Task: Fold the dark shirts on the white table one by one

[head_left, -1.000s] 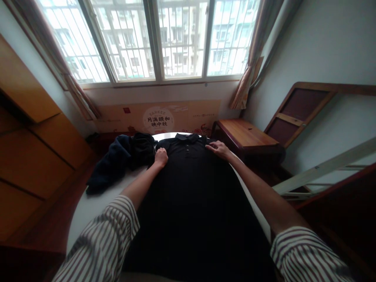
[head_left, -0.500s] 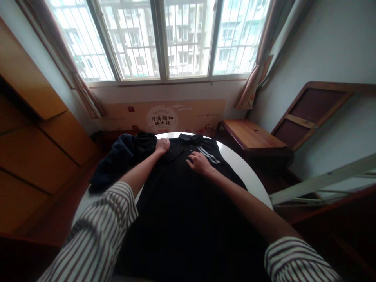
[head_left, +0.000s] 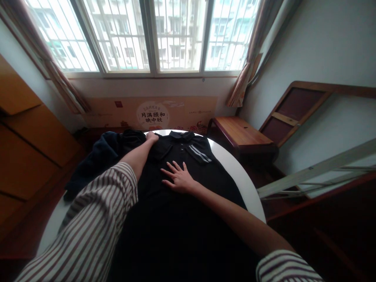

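- Look at the left hand on the far side of the shirt: fingertips tucked out of sight, grip impossible to call!
- The shirt's near end melts into darkness, hem unseen!
- Right forearm covers a strip of shirt!
- Left of the shirt, the heap sits partly behind the left sleeve, itself cut off below!
- Beyond the shirt, the banner's smallest print defies reading, and the window loses its top!

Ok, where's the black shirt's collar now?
In the head view, the collar lies near the far edge of the white table, right of the left hand.
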`<state>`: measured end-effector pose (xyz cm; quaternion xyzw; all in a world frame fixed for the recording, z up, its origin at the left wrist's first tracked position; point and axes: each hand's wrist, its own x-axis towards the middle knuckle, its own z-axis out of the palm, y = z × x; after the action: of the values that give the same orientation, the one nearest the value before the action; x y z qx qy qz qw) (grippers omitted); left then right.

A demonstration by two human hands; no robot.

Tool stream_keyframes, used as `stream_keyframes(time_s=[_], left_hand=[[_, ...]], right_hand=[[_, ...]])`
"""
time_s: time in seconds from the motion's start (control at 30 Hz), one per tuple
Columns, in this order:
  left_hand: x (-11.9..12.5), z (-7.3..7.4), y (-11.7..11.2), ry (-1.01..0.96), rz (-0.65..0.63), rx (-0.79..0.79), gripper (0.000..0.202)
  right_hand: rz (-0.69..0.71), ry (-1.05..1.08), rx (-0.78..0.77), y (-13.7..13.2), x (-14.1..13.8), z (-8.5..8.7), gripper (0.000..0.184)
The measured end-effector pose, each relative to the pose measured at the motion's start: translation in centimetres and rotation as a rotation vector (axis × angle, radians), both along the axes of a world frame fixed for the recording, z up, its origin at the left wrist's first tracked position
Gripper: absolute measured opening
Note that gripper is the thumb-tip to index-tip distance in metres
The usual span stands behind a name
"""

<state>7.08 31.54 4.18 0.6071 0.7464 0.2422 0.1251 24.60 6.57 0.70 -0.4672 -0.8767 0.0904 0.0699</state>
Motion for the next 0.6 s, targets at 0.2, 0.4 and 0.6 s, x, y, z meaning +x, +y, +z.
stream_keyframes(time_s=[0.2,0.4,0.6], left_hand=[[-0.1,1.3,-0.4,0.164,-0.089,-0.032,0.036],[-1.8,1.4,-6.8,0.326,-0.342,0.008,0.042],[-5.7,-0.7,-15.0,0.709,-0.574,0.071,0.061]], right_hand=[[0.002,0.039,0.018,0.0,-0.4,-0.4,0.065],[-0.118,0.201,0.126,0.1,3.4,1.1,0.044],[-0.744,-0.071,0.203,0.0,13.4,3.5,0.046]])
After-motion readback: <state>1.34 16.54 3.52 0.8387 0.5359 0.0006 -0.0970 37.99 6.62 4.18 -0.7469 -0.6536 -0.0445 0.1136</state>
